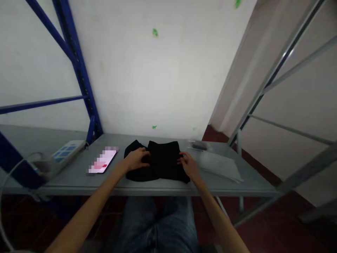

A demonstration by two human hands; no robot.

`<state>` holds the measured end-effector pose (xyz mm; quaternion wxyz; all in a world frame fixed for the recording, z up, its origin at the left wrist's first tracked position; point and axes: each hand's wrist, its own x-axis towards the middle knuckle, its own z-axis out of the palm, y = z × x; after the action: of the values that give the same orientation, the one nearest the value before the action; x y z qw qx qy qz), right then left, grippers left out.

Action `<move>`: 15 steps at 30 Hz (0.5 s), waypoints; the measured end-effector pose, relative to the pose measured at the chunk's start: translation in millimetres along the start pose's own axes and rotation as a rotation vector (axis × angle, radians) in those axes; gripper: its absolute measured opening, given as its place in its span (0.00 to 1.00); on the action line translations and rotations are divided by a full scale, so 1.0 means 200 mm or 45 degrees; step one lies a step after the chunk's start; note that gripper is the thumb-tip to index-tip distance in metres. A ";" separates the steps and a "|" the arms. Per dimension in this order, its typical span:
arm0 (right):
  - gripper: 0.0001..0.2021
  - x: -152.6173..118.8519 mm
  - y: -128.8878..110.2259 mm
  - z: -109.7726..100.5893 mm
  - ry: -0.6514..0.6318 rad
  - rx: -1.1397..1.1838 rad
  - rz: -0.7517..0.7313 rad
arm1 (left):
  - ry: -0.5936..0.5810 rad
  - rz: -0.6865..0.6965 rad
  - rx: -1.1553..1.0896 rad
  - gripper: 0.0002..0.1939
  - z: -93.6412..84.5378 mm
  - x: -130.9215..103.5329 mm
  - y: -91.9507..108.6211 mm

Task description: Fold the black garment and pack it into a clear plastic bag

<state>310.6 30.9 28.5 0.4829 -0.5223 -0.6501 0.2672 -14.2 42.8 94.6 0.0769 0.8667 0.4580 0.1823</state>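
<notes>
A piece of black fabric (165, 160), apparently a folded garment, lies near the front edge of the grey shelf board (76, 181). Its left part is rounded and bunched; the right part looks flatter and squarer. My left hand (137, 159) rests on the left part, thumb and fingers apart. At the right edge of the fabric, my right hand (188, 164) touches it with slightly curved, separated fingers. The fabric's dark folds are hard to tell apart, and its exact kind does not show.
Left of the fabric lies a phone (103, 160) with a lit, partly blurred screen. Farther left is a white power strip (68, 149) with a cable. A clear plastic bag (221, 165) and a small dark packet (198, 145) lie right. Blue posts (81, 75) and a wall bound the shelf.
</notes>
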 end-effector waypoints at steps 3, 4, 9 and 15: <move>0.13 0.02 0.02 0.00 -0.028 0.035 0.002 | -0.035 -0.040 -0.026 0.09 0.01 0.03 -0.02; 0.12 0.03 0.02 0.00 -0.040 0.071 0.036 | -0.030 -0.031 -0.047 0.07 0.01 0.04 -0.03; 0.12 0.15 0.03 0.00 -0.078 0.309 0.248 | 0.078 -0.019 -0.205 0.10 -0.02 0.11 -0.03; 0.22 0.44 -0.03 0.08 0.085 0.160 0.100 | 0.550 -0.525 -0.199 0.12 -0.01 0.36 -0.03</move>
<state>295.0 114.0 57.5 0.5253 -0.5247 -0.5945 0.3088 18.1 106.1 111.8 0.0795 0.6881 0.6146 0.3775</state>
